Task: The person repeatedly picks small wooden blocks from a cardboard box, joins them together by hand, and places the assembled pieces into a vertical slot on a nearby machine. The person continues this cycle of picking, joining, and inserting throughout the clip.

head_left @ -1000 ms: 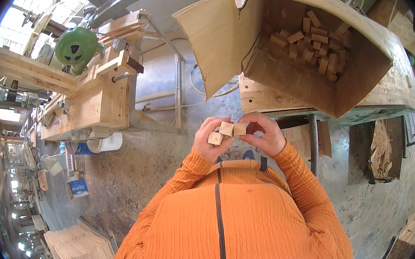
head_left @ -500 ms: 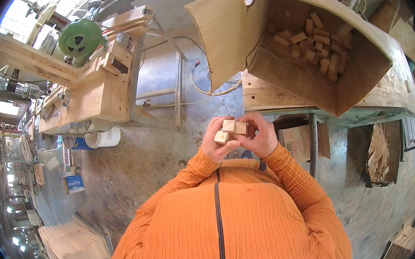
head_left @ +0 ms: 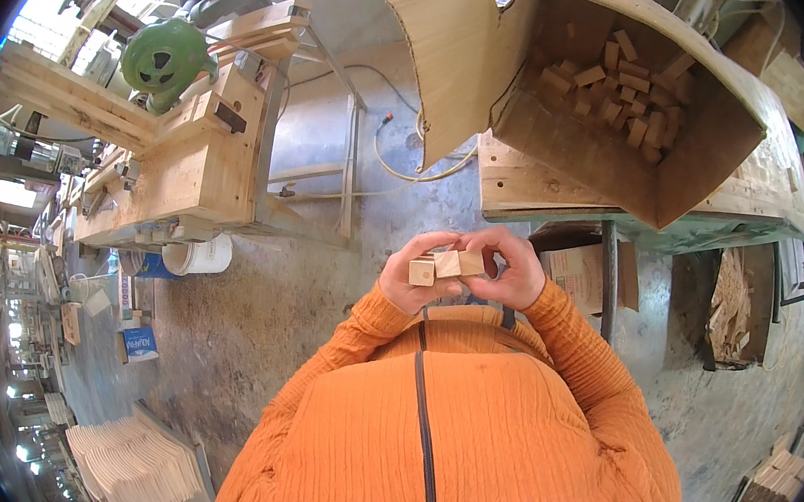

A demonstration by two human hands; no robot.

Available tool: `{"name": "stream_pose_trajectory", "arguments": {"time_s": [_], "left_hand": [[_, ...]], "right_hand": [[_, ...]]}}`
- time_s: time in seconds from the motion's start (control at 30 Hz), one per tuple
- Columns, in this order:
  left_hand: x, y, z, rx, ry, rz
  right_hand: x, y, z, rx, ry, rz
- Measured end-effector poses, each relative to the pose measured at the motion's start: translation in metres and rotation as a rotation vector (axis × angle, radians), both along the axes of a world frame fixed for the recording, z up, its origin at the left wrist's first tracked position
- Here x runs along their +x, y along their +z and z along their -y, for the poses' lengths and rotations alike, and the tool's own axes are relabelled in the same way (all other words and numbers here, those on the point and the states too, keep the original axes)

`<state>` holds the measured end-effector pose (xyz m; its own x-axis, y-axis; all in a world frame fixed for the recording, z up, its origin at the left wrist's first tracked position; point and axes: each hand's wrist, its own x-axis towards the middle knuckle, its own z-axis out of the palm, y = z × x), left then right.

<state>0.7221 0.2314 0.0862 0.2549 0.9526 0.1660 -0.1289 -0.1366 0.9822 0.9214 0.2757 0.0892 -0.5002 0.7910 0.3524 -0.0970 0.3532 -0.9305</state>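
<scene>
Three small pale wood blocks [head_left: 447, 263] sit in a row between my two hands, close in front of my body. My left hand [head_left: 404, 269] is closed round the left end of the row, where a block with a small dark spot on its square end shows. My right hand [head_left: 515, 268] pinches the rightmost block between thumb and fingers. Beyond my hands and to the right, an open cardboard box [head_left: 565, 165] lies tilted with its mouth toward me. Many similar wood blocks [head_left: 630, 94] are heaped inside it.
A wooden workbench [head_left: 515, 180] with a green edge carries the box. At left stands a timber machine frame [head_left: 187, 172] with a green motor housing [head_left: 161, 58]. White bucket [head_left: 203, 256], blue carton [head_left: 137, 344] and stacked thin boards [head_left: 135, 462] are on the left floor; a hose [head_left: 400, 173] lies ahead.
The blocks in my hands have shifted from a stepped cluster into a side-by-side row. My left hand has moved slightly left, and the surroundings have shifted a little in view.
</scene>
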Motion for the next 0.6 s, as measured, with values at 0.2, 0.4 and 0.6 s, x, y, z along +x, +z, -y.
{"name": "stream_pose_trajectory", "arguments": {"time_s": [0.2,0.4,0.6], "left_hand": [[-0.006,0.012,0.003,0.211,-0.004,-0.344],[-0.007,0.007,-0.001,0.214,0.128,-0.227],[0.002,0.008,-0.002,0.264,0.138,-0.197]], "right_hand": [[0.003,0.0,0.0,-0.081,0.017,-0.001],[-0.004,0.007,-0.005,0.103,-0.002,-0.054],[0.001,0.011,-0.007,0.091,0.06,-0.003]]}}
